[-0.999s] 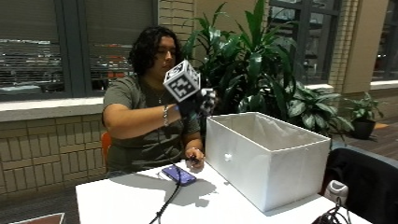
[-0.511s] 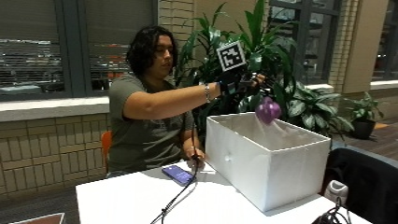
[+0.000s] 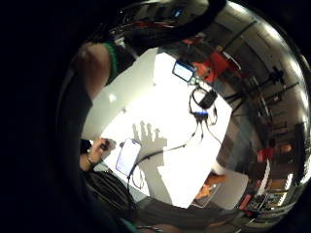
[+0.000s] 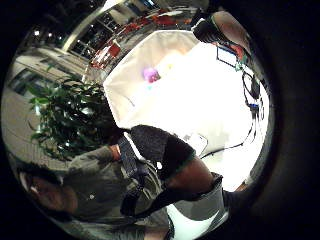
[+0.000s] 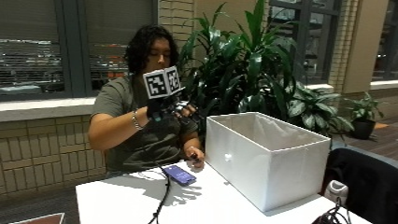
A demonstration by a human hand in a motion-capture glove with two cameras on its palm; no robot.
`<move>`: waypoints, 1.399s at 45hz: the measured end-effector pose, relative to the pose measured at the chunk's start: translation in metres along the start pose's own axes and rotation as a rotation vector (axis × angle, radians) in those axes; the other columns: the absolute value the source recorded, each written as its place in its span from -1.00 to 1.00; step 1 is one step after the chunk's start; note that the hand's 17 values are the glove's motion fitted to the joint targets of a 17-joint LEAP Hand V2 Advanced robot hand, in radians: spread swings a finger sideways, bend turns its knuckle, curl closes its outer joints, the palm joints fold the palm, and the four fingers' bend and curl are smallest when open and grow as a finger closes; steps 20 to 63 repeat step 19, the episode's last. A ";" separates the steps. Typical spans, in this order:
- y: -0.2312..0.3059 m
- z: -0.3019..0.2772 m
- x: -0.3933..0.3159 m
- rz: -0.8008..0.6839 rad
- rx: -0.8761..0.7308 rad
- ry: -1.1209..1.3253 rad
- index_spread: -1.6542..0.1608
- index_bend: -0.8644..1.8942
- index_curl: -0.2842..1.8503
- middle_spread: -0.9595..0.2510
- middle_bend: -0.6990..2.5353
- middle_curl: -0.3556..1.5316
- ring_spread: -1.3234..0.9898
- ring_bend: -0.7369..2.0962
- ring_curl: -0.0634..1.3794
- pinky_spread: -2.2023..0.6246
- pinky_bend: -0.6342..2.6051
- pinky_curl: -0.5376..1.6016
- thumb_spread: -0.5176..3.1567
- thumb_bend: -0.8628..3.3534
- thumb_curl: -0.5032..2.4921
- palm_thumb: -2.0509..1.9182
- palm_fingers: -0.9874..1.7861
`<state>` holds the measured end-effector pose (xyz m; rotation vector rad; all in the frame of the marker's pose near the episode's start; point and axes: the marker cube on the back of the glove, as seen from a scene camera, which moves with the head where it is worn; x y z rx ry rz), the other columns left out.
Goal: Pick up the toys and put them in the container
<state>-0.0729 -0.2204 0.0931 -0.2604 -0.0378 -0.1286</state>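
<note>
My gloved hand (image 5: 169,110) up beside box (image 5: 267,158), fingers spread, holding nothing. Purple toy (image 4: 150,75) already inside box. No loose toy visible on table (image 5: 124,200); check before lowering.

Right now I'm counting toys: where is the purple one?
In the thumb-side palm view, the purple toy lies inside the white fabric container, at its bottom.

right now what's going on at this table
A person sits at a white table with their gloved right hand raised in the air beside a white container, holding nothing. A purple toy lies inside the container. The bare left hand rests on the table near a phone. No other toys show on the tabletop.
</note>
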 end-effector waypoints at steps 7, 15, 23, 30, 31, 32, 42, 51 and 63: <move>0.045 0.023 0.028 0.051 0.031 -0.003 0.35 -0.16 -0.14 0.22 -0.37 0.04 -0.10 0.05 -0.34 0.53 -0.08 -0.18 -0.16 -0.63 -0.46 -0.03 -0.16; 0.064 0.033 0.041 0.054 0.061 -0.001 0.35 -0.17 -0.16 0.24 -0.38 0.01 -0.10 0.03 -0.37 0.54 -0.10 -0.19 -0.16 -0.63 -0.49 -0.02 -0.15; 0.067 0.034 0.042 0.045 0.060 0.030 0.35 -0.18 -0.17 0.24 -0.38 0.00 -0.10 0.03 -0.38 0.54 -0.11 -0.19 -0.15 -0.63 -0.50 -0.02 -0.14; 0.067 0.034 0.042 0.045 0.060 0.030 0.35 -0.18 -0.17 0.24 -0.38 0.00 -0.10 0.03 -0.38 0.54 -0.11 -0.19 -0.15 -0.63 -0.50 -0.02 -0.14; 0.067 0.034 0.042 0.045 0.060 0.030 0.35 -0.18 -0.17 0.24 -0.38 0.00 -0.10 0.03 -0.38 0.54 -0.11 -0.19 -0.15 -0.63 -0.50 -0.02 -0.14; 0.067 0.034 0.042 0.045 0.060 0.030 0.35 -0.18 -0.17 0.24 -0.38 0.00 -0.10 0.03 -0.38 0.54 -0.11 -0.19 -0.15 -0.63 -0.50 -0.02 -0.14; 0.067 0.034 0.042 0.045 0.060 0.030 0.35 -0.18 -0.17 0.24 -0.38 0.00 -0.10 0.03 -0.38 0.54 -0.11 -0.19 -0.15 -0.63 -0.50 -0.02 -0.14; 0.067 0.034 0.042 0.045 0.060 0.030 0.35 -0.18 -0.17 0.24 -0.38 0.00 -0.10 0.03 -0.38 0.54 -0.11 -0.19 -0.15 -0.63 -0.50 -0.02 -0.14; 0.067 0.034 0.042 0.045 0.060 0.030 0.35 -0.18 -0.17 0.24 -0.38 0.00 -0.10 0.03 -0.38 0.54 -0.11 -0.19 -0.15 -0.63 -0.50 -0.02 -0.14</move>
